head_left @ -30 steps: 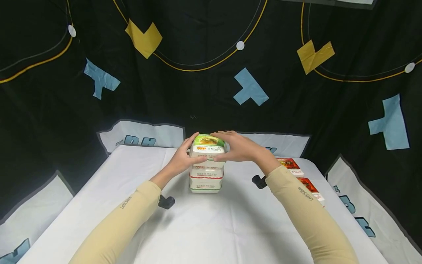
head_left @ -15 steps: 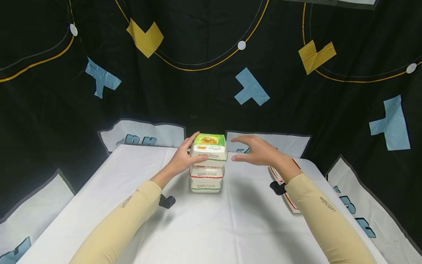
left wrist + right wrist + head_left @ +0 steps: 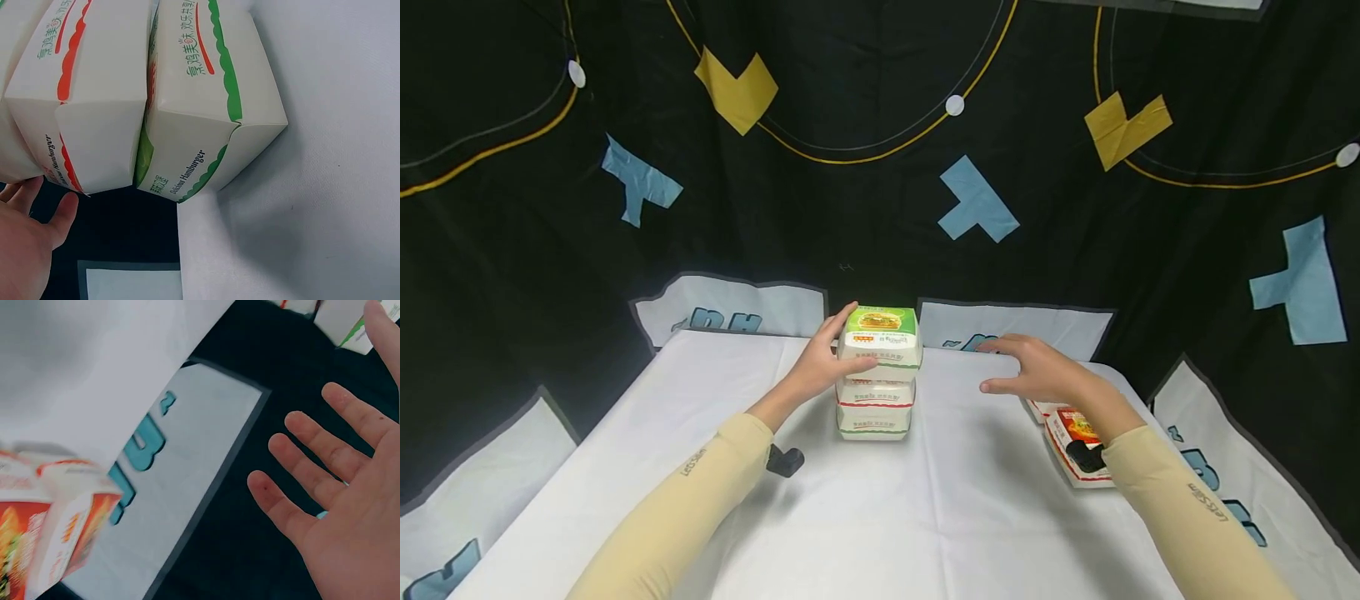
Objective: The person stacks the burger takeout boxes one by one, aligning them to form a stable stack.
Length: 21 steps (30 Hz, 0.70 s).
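Right hand [image 3: 1037, 367] moving away from stack [image 3: 876, 408], hanging spread near red-lidded boxes [image 3: 1070, 433]; left hand [image 3: 818, 360] resting spread against green-topped box [image 3: 880, 342], uppermost of three; stack standing on table [image 3: 850, 533], seemingly needing only left hand for steadying

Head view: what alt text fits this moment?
A person's left hand touches the green-topped white cardboard burger box crowning a stack of three on a white-clothed table; the empty right hand hovers near two red-printed white boxes.
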Each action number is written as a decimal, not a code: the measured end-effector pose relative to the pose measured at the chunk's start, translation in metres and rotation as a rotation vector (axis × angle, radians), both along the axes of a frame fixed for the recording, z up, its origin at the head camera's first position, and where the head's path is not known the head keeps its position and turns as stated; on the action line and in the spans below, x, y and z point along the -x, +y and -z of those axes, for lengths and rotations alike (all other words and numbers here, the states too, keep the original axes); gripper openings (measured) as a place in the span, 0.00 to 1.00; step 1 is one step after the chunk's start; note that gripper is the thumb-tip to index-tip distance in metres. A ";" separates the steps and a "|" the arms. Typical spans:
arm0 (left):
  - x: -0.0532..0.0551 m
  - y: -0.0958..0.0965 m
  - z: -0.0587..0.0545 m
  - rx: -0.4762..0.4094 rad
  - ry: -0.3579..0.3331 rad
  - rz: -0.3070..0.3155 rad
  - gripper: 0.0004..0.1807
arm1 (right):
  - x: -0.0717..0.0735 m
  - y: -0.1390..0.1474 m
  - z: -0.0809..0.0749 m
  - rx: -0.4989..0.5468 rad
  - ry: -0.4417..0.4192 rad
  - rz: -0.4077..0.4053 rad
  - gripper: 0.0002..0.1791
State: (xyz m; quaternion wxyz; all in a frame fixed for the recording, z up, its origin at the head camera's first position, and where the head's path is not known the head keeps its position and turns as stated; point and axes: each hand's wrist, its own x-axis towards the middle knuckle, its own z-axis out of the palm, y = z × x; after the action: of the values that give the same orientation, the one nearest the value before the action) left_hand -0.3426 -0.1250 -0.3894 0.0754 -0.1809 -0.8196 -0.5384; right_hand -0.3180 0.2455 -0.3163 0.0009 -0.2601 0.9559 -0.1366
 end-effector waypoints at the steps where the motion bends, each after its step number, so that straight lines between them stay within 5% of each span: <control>1: 0.000 0.000 0.000 0.001 0.004 0.000 0.54 | -0.001 0.005 0.002 0.000 -0.012 0.004 0.44; 10: -0.006 -0.001 0.001 0.007 -0.024 -0.017 0.55 | -0.010 0.036 0.016 -0.024 -0.102 0.053 0.46; 21: -0.004 0.001 -0.005 0.033 -0.021 -0.007 0.57 | -0.017 0.068 0.028 -0.044 -0.099 0.134 0.47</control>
State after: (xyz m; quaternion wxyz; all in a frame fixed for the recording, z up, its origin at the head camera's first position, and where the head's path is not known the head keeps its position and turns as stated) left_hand -0.3387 -0.1240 -0.3840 0.0658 -0.1737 -0.8296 -0.5266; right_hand -0.3005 0.3130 -0.3440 0.0449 -0.1885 0.9727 -0.1280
